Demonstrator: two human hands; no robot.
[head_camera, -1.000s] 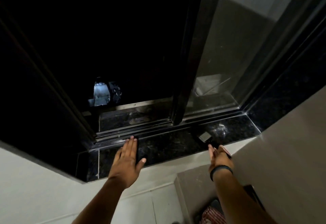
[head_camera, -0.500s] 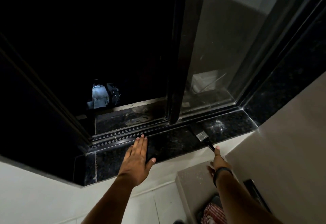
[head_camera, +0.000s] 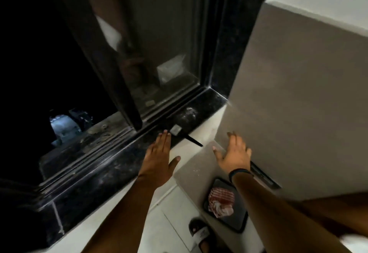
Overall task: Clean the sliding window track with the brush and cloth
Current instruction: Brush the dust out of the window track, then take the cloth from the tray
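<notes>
Dark tray (head_camera: 240,224) sat on the floor at lower right, below the right forearm. It held one thing: a crumpled red-and-white striped cloth (head_camera: 221,202), lying toward the tray's upper left part.

Brush (head_camera: 180,132) lay on the black stone sill (head_camera: 111,170), just in front of the sliding window track (head_camera: 83,153). Silver ferrule on the sill, bristles too dark to make out, thin black handle sticking out past the sill's front edge toward the right hand. Nobody held it.

Left hand (head_camera: 159,158) was flat, fingers together, thumb out, palm down over the sill edge; fingertips just beside the brush ferrule, contact with it not clear. Right hand (head_camera: 235,152) was spread wide and empty, in front of the grey wall panel (head_camera: 298,93), near the brush handle tip but apart from it. Dark band on the right wrist.

A foot in a sandal (head_camera: 200,234) showed on the white floor next to the tray.

Versus 0.5 s ago: view swung right and down, so the tray and cloth came fully into view. Right hand had been closed near the handle's end; it had since let go and opened. Left hand had shifted right along the sill toward the brush. Brush stayed in roughly the same spot on the sill.
</notes>
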